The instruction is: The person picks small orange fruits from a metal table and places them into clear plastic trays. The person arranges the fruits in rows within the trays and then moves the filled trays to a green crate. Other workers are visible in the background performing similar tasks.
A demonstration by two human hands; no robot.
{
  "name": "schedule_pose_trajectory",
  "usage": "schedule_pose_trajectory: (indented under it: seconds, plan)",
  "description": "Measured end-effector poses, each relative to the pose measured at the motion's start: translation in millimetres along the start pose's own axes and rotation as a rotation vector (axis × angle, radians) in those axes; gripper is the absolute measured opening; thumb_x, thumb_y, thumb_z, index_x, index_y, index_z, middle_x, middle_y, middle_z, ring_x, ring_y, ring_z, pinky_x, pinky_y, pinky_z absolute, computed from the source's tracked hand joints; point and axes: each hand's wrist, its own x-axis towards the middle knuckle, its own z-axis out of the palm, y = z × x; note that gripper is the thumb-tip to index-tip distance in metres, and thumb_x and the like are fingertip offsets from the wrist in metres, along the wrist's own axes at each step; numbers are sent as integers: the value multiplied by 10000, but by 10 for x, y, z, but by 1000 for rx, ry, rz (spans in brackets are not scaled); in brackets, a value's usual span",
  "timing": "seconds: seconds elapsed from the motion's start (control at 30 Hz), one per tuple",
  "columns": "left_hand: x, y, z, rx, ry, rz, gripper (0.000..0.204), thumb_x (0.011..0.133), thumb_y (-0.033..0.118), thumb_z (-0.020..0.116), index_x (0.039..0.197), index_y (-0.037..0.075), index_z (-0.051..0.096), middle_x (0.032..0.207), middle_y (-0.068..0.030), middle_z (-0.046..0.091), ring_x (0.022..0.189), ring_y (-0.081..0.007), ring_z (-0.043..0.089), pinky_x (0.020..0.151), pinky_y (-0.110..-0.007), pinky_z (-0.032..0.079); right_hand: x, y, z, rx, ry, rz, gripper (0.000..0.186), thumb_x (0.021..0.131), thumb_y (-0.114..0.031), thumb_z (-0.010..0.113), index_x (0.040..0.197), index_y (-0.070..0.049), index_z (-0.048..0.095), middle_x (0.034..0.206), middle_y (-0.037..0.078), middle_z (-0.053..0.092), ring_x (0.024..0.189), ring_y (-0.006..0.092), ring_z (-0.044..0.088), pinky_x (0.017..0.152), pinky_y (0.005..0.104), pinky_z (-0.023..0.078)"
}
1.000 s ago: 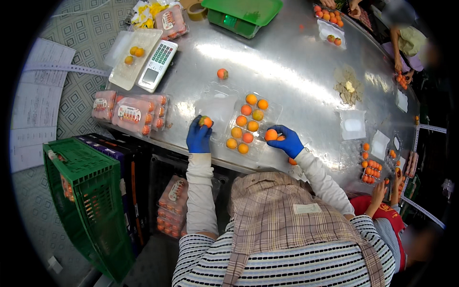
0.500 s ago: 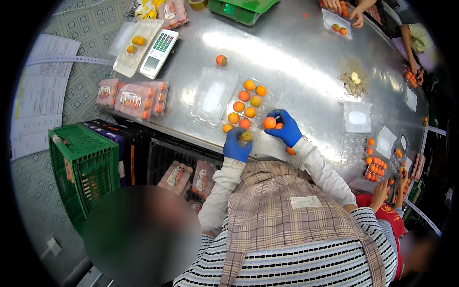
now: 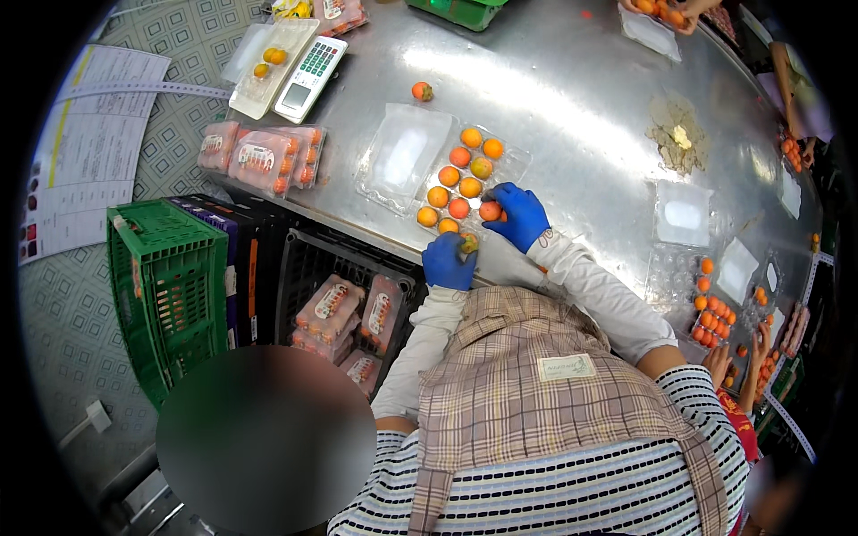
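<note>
My blue-gloved left hand is closed around an orange persimmon whose green leafy cap shows, at the near edge of a clear plastic tray. Several persimmons sit in rows in that tray. Over its right side, my blue-gloved right hand is closed on another persimmon, low against the tray; part of a second orange fruit shows under the fingers. To the left lies the tray's clear lid with a white pad. A single persimmon rests on the metal table beyond it.
Packed fruit trays and a white scale stand at the table's left. A black crate with packs and a green crate are below. Co-workers' hands handle fruit at the far right. Another lined tray lies right.
My right hand has moved left and away from me, bringing its persimmon down to the tray. My left hand keeps its persimmon near the tray's edge. The whole view has shifted slightly.
</note>
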Motion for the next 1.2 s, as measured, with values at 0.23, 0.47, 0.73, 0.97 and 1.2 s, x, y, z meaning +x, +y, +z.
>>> schedule_pose_trajectory:
  seconds: [0.23, 0.47, 0.73, 0.97, 1.2]
  plan:
    - [-90, 96, -79, -801, 31, -610, 435, 773, 151, 668, 1181, 47, 558, 1012, -81, 598, 789, -221, 607, 699, -300, 511, -62, -110, 118, 59, 47, -59, 414, 694, -265, 733, 1065, -134, 604, 1071, 59, 605, 922, 266, 595, 773, 368, 453]
    - [-117, -97, -377, -1850, -147, -981, 486, 838, 212, 555, 1302, 95, 468, 1228, -96, 551, 1047, -238, 546, 886, -360, 432, -141, -139, 19, 19, 18, 30, 491, 739, -279, 713, 1189, -139, 575, 1168, 80, 583, 958, 271, 597, 794, 358, 468]
    - [-148, 209, -384, -2087, -175, -1005, 405, 912, 165, 448, 1285, 8, 448, 1262, -182, 516, 1078, -279, 538, 911, -396, 435, -407, -713, -111, 381, -102, 11, 534, 704, -290, 772, 1180, -136, 585, 985, 75, 648, 784, 223, 625, 714, 318, 506]
    - [-245, -88, -363, -1380, -162, -1055, 421, 887, 189, 521, 1273, 27, 475, 1142, -129, 597, 917, -207, 595, 817, -310, 472, -356, -539, 84, 226, 26, 101, 438, 668, -304, 775, 1050, -136, 642, 925, 67, 635, 761, 256, 617, 688, 357, 496]
    - [-236, -93, -326, -1118, -93, -922, 357, 863, 143, 557, 1194, 11, 551, 1054, -116, 643, 878, -161, 622, 725, -238, 484, -275, -446, 281, -208, -39, -85, 414, 692, -300, 726, 1074, -194, 608, 895, 64, 599, 792, 258, 600, 704, 392, 448]
